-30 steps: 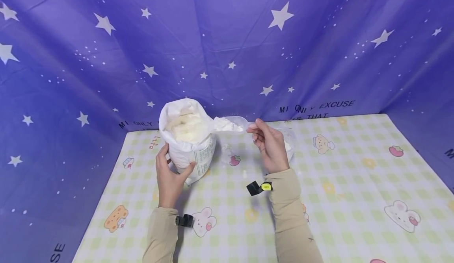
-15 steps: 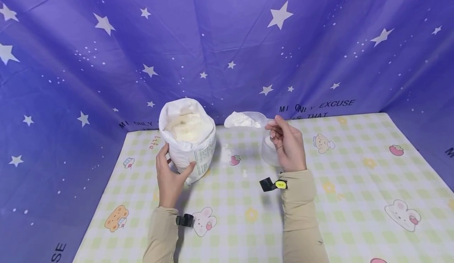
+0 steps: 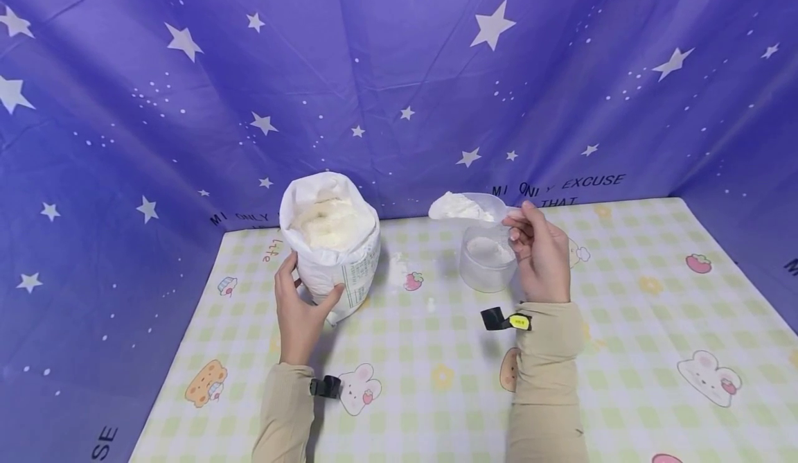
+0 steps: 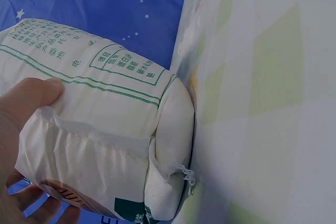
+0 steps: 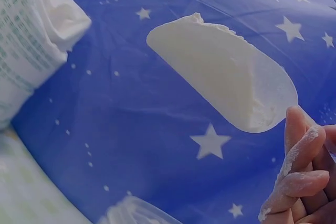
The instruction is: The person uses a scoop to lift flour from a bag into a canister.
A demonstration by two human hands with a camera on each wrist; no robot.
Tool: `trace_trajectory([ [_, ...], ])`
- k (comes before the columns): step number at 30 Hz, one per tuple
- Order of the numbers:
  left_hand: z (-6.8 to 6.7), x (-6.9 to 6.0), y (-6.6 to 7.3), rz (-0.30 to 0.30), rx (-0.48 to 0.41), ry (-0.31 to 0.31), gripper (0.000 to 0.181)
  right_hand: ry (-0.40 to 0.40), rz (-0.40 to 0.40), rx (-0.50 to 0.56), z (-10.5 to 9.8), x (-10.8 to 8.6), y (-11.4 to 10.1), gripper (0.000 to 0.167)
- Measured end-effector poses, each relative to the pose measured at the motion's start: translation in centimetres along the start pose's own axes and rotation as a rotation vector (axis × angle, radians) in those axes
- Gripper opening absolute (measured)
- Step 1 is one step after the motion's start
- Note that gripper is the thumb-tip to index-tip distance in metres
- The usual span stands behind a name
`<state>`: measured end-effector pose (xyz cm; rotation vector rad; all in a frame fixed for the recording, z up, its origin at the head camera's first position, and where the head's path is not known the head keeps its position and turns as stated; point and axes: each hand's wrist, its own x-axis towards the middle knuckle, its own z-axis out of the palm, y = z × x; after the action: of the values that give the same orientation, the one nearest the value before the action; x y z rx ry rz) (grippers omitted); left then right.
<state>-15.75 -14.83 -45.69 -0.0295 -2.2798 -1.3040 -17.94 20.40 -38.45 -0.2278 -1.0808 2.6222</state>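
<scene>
A white bag of flour [image 3: 333, 269] stands with its top wide open, pale powder inside. My left hand [image 3: 305, 314] grips its lower front, thumb across the printed side and fingers round the far side, as the left wrist view shows. My right hand [image 3: 541, 255] pinches the handle of a clear plastic scoop [image 3: 495, 206] heaped with white flour [image 3: 460, 206]. The scoop is held level, above and slightly behind a clear measuring cup [image 3: 486, 276] with some white powder in it. In the right wrist view, flour dusts the fingers [image 5: 302, 153].
A checked cloth with cartoon prints covers the table [image 3: 399, 387]. Traces of white powder [image 3: 399, 269] lie between the bag and the cup. A purple star-patterned curtain [image 3: 386, 75] rises right behind the table's back edge.
My right hand has carried the loaded scoop rightward, from beside the bag's mouth to over the measuring cup, which now shows more fully. The left hand and the bag have stayed put.
</scene>
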Motion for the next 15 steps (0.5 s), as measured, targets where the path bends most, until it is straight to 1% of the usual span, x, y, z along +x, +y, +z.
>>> trace_trajectory([
  [5, 0.0, 0.0, 0.0, -0.001, 0.002, -0.005, 0.092, 0.042, -0.033, 0.012, -1.0, 0.3, -0.7, 0.023],
  [12, 0.0, 0.0, 0.0, 0.002, 0.007, -0.003, 0.092, 0.113, -0.114, -0.052, -1.9, 0.4, -1.4, 0.024],
  [15, -0.1, 0.0, 0.1, 0.0, 0.009, -0.002, 0.093, 0.139, -0.138, -0.051, -2.1, 0.3, -1.8, 0.024],
])
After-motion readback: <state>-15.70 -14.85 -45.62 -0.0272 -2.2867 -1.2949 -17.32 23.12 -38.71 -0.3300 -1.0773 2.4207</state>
